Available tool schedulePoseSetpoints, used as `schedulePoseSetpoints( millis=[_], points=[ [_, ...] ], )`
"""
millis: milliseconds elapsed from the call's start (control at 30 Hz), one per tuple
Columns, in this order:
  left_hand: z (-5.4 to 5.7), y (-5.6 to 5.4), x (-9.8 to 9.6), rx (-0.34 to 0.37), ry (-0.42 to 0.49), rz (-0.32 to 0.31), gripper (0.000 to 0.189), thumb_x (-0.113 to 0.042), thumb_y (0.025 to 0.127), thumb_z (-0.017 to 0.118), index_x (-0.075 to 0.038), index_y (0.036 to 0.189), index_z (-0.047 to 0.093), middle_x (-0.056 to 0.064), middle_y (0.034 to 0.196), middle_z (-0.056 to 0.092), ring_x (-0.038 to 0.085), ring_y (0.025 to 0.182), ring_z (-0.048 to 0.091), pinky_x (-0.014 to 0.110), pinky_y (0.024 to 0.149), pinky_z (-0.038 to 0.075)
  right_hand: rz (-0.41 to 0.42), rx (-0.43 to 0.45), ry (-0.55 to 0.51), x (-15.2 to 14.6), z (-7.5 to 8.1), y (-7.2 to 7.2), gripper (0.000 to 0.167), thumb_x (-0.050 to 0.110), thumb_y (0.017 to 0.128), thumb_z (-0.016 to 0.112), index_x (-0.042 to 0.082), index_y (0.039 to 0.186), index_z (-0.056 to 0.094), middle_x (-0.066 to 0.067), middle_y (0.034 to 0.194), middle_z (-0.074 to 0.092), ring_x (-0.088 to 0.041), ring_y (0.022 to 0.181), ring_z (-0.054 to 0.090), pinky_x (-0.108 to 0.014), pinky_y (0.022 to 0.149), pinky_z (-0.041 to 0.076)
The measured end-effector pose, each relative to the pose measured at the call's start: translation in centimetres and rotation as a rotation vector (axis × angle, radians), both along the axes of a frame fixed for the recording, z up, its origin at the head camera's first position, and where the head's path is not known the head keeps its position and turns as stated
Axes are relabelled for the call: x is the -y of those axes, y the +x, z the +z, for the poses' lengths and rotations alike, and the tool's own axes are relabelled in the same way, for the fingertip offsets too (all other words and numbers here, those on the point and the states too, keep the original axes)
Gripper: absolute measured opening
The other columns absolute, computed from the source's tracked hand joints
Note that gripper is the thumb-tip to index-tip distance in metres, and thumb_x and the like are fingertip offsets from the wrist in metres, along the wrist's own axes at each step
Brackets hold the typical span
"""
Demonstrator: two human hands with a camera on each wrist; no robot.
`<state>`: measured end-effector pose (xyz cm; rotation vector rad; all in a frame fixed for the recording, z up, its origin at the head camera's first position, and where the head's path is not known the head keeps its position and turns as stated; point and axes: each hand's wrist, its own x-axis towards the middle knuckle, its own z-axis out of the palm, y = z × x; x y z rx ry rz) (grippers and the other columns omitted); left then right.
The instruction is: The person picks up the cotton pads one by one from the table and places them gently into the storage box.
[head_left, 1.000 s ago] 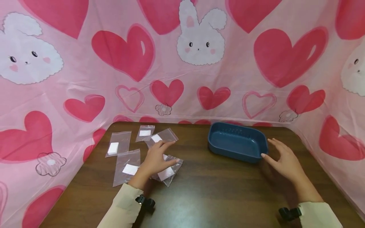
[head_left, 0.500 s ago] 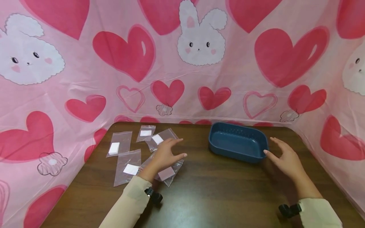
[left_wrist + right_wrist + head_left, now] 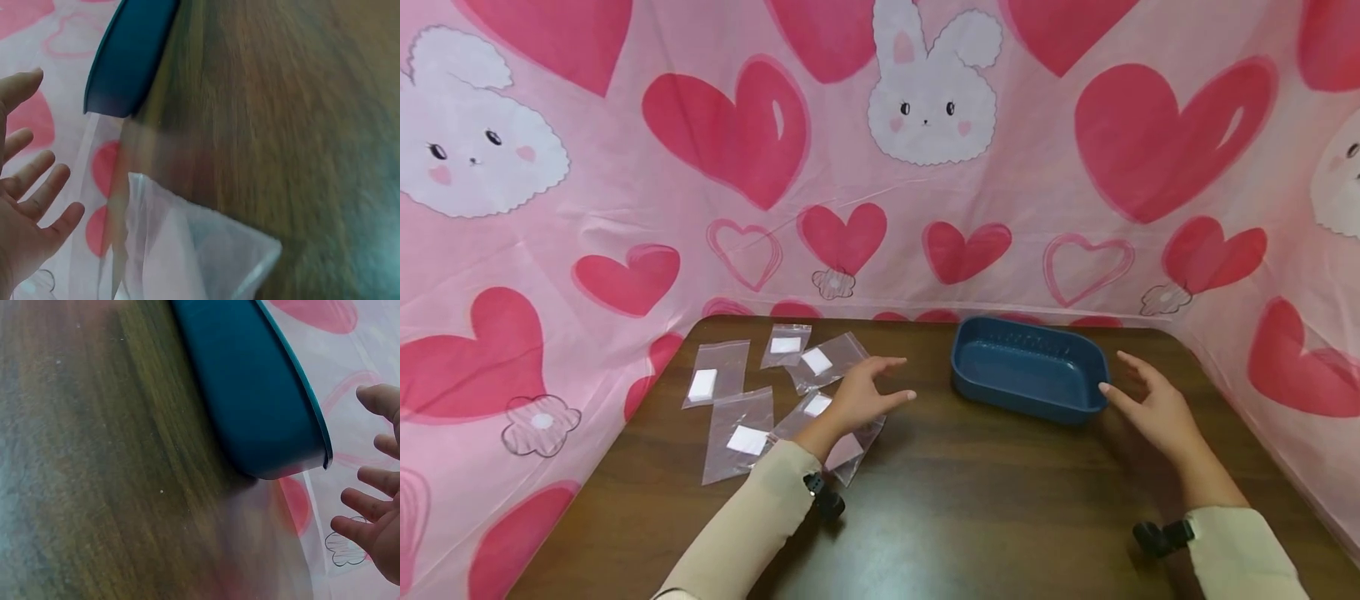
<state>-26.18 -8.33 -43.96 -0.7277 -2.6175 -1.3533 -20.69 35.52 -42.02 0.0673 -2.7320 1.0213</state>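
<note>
A blue rectangular tray (image 3: pixel 1030 402) with raised walls stands at the back right of the table. My right hand (image 3: pixel 1157 417) hovers at its right end, fingers spread and thumb overlapping the corner in the head view; the right wrist view has the fingers apart from the wall. Over the clear zip bags on the left, my left hand (image 3: pixel 859 400) is held with thumb and fingers parted and nothing between them. Under it lies a zip bag (image 3: pixel 206 250) with white pieces inside, partly hidden by the hand and wrist. Behind it is another zip bag (image 3: pixel 842 350) with a white piece.
More zip bags with white pieces lie at the left: a large bag (image 3: pixel 737 412), a bag (image 3: pixel 726 358) by the left edge and a small bag (image 3: pixel 786 333) at the back. Brown wooden table (image 3: pixel 970 517); pink heart-print cloth (image 3: pixel 865 183) hangs behind and at both sides.
My left hand has moved right across the bags, toward the tray, holding nothing. My right hand has shifted slightly right, staying by the tray's end. Tray and bags stay in place.
</note>
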Motion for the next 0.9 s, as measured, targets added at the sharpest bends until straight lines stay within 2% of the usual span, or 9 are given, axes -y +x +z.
schedulePoseSetpoints(
  millis=[200, 333, 567, 733, 800, 900],
  points=[
    [0.0, -0.7, -1.4, 0.143, 0.121, -0.061, 0.055, -0.027, 0.082, 0.08, -0.008, 0.13, 0.061, 0.018, 0.127, 0.06, 0.039, 0.114, 0.057, 0.05, 0.095, 0.048, 0.026, 0.103, -0.063, -0.4, 0.3, -0.4, 0.08, 0.036, 0.096, 0.062, 0.0, 0.153, 0.019, -0.044, 0.143, 0.027, -0.063, 0.122, 0.035, -0.07, 0.09, 0.038],
    [0.2, -1.2, -2.1, 0.225, 0.153, -0.069, 0.053, -0.026, 0.082, 0.08, -0.012, 0.13, 0.062, 0.016, 0.128, 0.06, 0.034, 0.114, 0.058, 0.046, 0.093, 0.05, 0.042, 0.153, -0.084, -0.5, 0.4, -0.7, 0.084, 0.037, 0.095, 0.062, 0.0, 0.154, 0.014, -0.043, 0.144, 0.025, -0.062, 0.125, 0.033, -0.07, 0.092, 0.036],
    [0.5, -2.1, -3.4, 0.301, 0.219, -0.083, 0.048, -0.025, 0.083, 0.08, -0.014, 0.127, 0.065, 0.004, 0.123, 0.065, 0.026, 0.11, 0.063, 0.036, 0.091, 0.052, 0.067, 0.2, -0.156, -0.9, 0.2, -1.0, 0.084, 0.034, 0.096, 0.061, -0.001, 0.154, 0.011, -0.041, 0.148, 0.021, -0.06, 0.129, 0.029, -0.07, 0.096, 0.033],
    [1.1, -2.5, -4.5, 0.324, 0.261, -0.103, 0.049, -0.021, 0.082, 0.081, -0.011, 0.126, 0.064, 0.008, 0.124, 0.065, 0.03, 0.111, 0.063, 0.033, 0.091, 0.051, 0.089, 0.237, -0.214, -0.8, 0.2, -1.1, 0.083, 0.033, 0.097, 0.06, 0.0, 0.154, 0.009, -0.04, 0.149, 0.018, -0.059, 0.132, 0.026, -0.067, 0.098, 0.031],
    [1.2, -2.7, -4.9, 0.34, 0.277, -0.107, 0.051, -0.02, 0.081, 0.081, -0.008, 0.127, 0.064, 0.012, 0.125, 0.064, 0.03, 0.111, 0.063, 0.033, 0.09, 0.052, 0.088, 0.231, -0.213, -0.8, 0.1, -1.1, 0.082, 0.033, 0.097, 0.06, -0.001, 0.154, 0.011, -0.039, 0.149, 0.02, -0.058, 0.131, 0.029, -0.061, 0.099, 0.035],
    [1.2, -2.9, -5.5, 0.405, 0.313, -0.103, 0.053, -0.017, 0.08, 0.082, -0.006, 0.128, 0.062, 0.013, 0.127, 0.062, 0.028, 0.11, 0.062, 0.037, 0.087, 0.054, 0.082, 0.202, -0.199, -0.8, -0.1, -1.1, 0.08, 0.031, 0.097, 0.062, -0.003, 0.153, 0.016, -0.039, 0.147, 0.026, -0.058, 0.128, 0.034, -0.034, 0.091, 0.051]
  ],
)
